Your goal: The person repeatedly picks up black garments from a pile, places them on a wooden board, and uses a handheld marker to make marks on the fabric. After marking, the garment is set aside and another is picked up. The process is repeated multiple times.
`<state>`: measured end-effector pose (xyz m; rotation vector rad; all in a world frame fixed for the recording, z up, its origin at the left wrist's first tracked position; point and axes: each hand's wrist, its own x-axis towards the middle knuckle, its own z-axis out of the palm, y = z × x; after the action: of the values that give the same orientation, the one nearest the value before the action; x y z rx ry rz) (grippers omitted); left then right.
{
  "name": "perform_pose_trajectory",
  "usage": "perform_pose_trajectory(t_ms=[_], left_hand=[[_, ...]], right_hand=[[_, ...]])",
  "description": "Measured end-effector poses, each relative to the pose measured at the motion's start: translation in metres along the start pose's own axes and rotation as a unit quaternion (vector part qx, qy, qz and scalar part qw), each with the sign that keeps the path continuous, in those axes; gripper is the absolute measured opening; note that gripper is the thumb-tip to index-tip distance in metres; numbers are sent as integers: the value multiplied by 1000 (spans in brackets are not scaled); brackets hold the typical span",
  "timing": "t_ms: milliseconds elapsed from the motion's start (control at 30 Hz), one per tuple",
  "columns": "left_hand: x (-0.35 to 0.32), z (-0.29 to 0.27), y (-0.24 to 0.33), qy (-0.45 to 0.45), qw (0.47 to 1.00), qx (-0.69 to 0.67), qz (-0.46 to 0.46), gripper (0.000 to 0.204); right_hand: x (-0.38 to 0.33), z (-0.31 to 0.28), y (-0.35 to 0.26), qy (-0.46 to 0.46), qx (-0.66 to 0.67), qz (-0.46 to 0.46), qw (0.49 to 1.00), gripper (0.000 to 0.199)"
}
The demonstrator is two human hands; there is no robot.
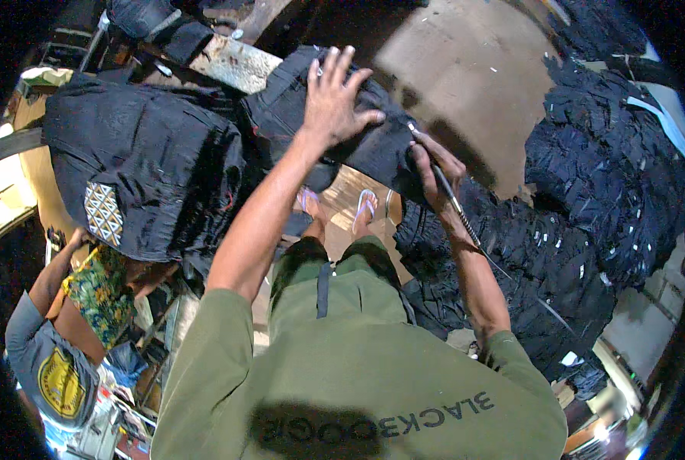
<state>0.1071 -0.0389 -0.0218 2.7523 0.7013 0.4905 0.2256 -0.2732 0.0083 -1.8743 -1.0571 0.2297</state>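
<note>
A dark black garment (389, 147), stretched out in front of me, looks like denim. My left hand (333, 103) lies flat on it with the fingers spread. To the right, my right hand (439, 170) is closed around a slim, pen-shaped metal tool (451, 196). The tool's pale tip is at the garment's right edge; whether it touches the cloth I cannot tell. From its rear end, a ribbed section and a thin line run back along my forearm.
Black garments heap up (588, 184) on the right, dotted with small white tags. At left lies another black pile (147, 153) with a patterned patch (103, 213). A person in a grey shirt (55, 368) is at lower left. Brown sheet (465, 69) lies beyond; my sandalled feet (365, 207) stand below.
</note>
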Motion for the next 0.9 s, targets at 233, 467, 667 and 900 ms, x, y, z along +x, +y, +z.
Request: perform_pose_trajectory(t_ms=[233, 467, 667, 900], left_hand=[[16, 25, -26, 39, 999, -5, 2, 72], [21, 19, -18, 38, 999, -28, -21, 68], [19, 21, -20, 40, 998, -32, -25, 68], [20, 23, -21, 26, 999, -19, -33, 71]], right_hand=[[22, 22, 48, -81, 17, -120, 989, 27], [30, 35, 57, -96, 18, -180, 979, 27], [30, 39, 59, -98, 24, -176, 979, 28], [31, 37, 58, -87, 32, -174, 980, 28]])
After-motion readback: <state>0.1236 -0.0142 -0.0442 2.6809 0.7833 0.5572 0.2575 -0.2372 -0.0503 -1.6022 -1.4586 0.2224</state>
